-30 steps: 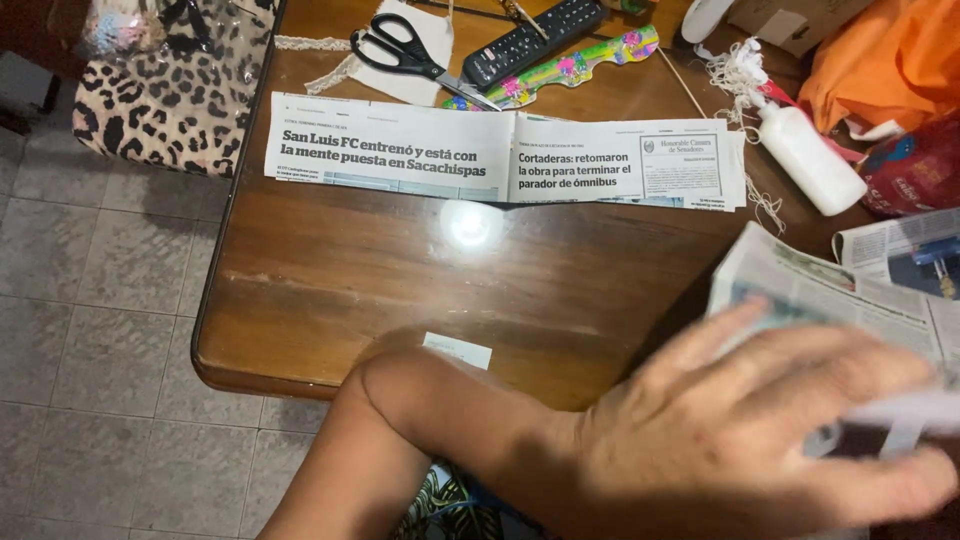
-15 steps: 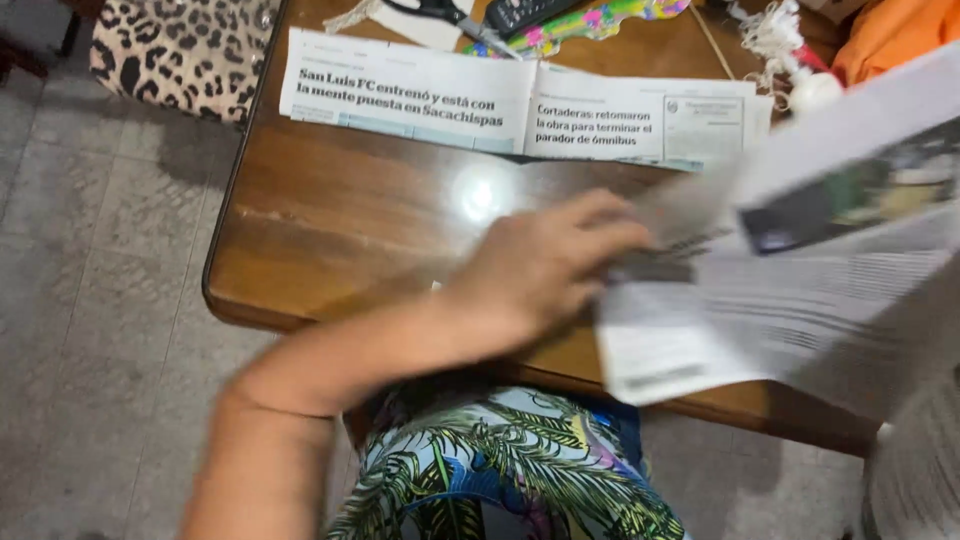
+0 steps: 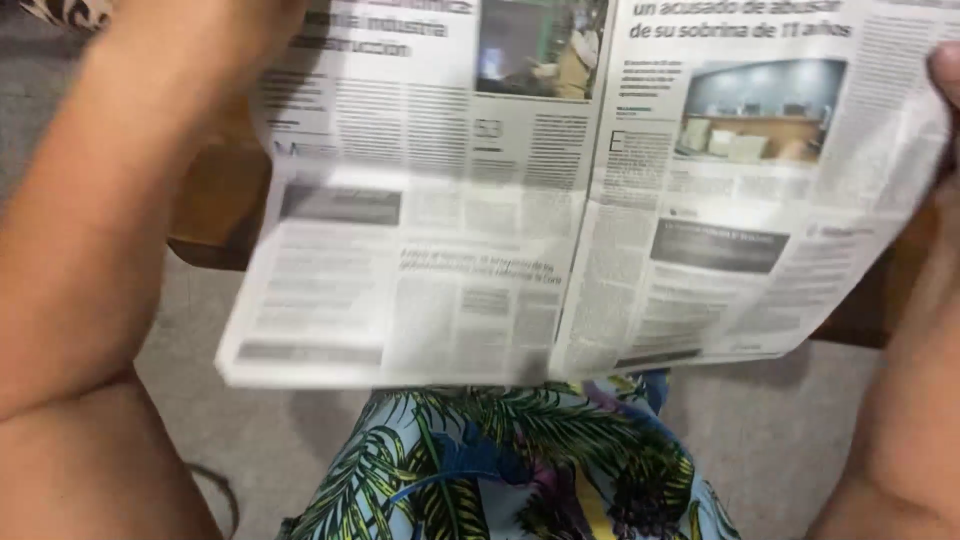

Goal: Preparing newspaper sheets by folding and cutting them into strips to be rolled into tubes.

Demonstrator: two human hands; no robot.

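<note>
grey floor and a brown worktop (image 3: 215,215) edge are seen below; an opened newspaper (image 3: 560,200) is held above the lap, pinched by the right hand (image 3: 945,75); left hand's grip cannot be told; unfolding looks done.

I hold an open newspaper (image 3: 560,200) spread wide over the wooden tabletop (image 3: 215,215) edge; my right hand (image 3: 945,85) pinches its right margin, my left forearm crosses the left side, above my leaf-patterned lap (image 3: 500,470).
</note>
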